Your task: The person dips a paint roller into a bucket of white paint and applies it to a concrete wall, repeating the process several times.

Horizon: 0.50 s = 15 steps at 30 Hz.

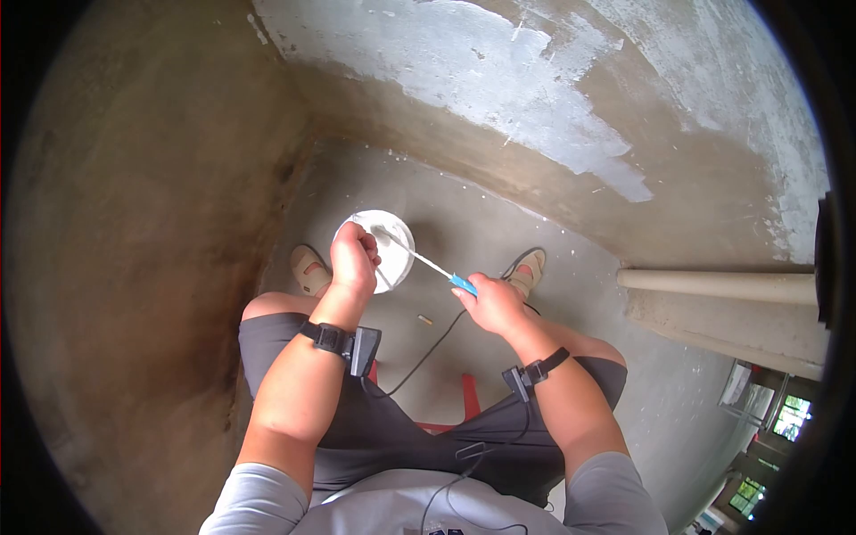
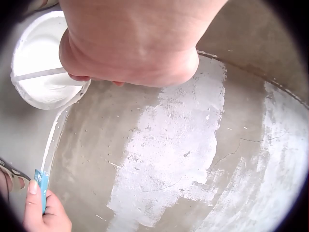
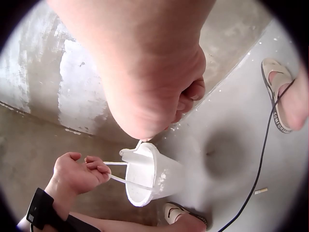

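Note:
A white bucket (image 3: 166, 179) with white paint inside stands out between the person's feet. My left hand (image 1: 354, 259) grips its white bail handle (image 3: 118, 179), whose two sides run from the fingers to the rim in the right wrist view. My right hand (image 1: 495, 306) holds a paint roller by its blue handle (image 1: 464, 284), thumb lying along it in the left wrist view. The roller's white-coated rod (image 2: 49, 137) slants to the bucket's mouth. Its head (image 3: 129, 154) is at the far rim, partly hidden behind the right hand in the right wrist view.
Ahead, a brown wall carries patches of white paint (image 1: 535, 80); another bare wall (image 1: 134, 223) rises close on the left. A thick pipe (image 1: 713, 283) runs at right. Red stool legs (image 1: 470, 397), a black cable (image 1: 419, 357) and a cigarette butt (image 1: 425, 319) are below.

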Available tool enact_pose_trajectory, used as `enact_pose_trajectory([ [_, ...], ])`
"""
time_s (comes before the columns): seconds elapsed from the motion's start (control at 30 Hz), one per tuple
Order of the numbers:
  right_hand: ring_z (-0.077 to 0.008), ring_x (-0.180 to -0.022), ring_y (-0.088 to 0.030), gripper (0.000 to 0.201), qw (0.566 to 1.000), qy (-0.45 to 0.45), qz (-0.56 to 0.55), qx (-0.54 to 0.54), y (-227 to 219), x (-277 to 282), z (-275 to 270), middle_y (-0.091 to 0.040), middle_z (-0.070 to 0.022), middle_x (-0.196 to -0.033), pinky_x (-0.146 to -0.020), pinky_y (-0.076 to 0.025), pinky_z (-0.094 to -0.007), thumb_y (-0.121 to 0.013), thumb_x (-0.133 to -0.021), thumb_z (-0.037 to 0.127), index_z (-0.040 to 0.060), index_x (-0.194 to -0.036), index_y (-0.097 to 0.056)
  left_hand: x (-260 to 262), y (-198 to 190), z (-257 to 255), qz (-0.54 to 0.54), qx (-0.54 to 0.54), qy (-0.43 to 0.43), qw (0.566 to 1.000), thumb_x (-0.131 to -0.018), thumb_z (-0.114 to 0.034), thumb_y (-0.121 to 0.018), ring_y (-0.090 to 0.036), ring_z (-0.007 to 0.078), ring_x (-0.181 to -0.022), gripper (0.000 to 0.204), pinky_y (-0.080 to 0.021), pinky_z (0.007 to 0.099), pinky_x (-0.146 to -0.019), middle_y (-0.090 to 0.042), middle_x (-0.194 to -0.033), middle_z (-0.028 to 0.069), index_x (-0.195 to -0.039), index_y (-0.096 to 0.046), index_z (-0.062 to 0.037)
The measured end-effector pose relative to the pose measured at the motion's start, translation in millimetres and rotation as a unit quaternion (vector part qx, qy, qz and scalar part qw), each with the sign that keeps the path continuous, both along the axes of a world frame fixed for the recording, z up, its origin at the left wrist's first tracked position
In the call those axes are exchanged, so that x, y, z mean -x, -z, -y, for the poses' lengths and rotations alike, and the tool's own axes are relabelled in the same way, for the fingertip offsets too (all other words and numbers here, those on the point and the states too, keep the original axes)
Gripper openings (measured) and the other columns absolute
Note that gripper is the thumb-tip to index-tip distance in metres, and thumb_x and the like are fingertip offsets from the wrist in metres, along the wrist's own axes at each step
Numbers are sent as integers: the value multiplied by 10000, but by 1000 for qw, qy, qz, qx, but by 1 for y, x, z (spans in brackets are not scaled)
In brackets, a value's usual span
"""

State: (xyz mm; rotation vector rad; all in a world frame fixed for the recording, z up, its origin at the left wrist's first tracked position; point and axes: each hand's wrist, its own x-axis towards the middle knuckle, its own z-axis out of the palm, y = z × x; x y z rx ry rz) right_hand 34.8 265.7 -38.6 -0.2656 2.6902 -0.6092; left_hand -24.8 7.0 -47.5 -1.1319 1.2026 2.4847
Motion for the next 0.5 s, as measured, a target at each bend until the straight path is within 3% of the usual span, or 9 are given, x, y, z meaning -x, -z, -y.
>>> enact_pose_trajectory([
  [0.5,-400,-732,-671,405,999,6,24,-43,-5,1,7,-682,-179,-767,-669,-525,-504,-563,-985,421,32,-877,-596,0,-1,-1,2,3,-3,1000,-845,-197,-502,-369,129,-578,97,-320,312,-588,-437,-652,-11,-763,-464,-162],
])
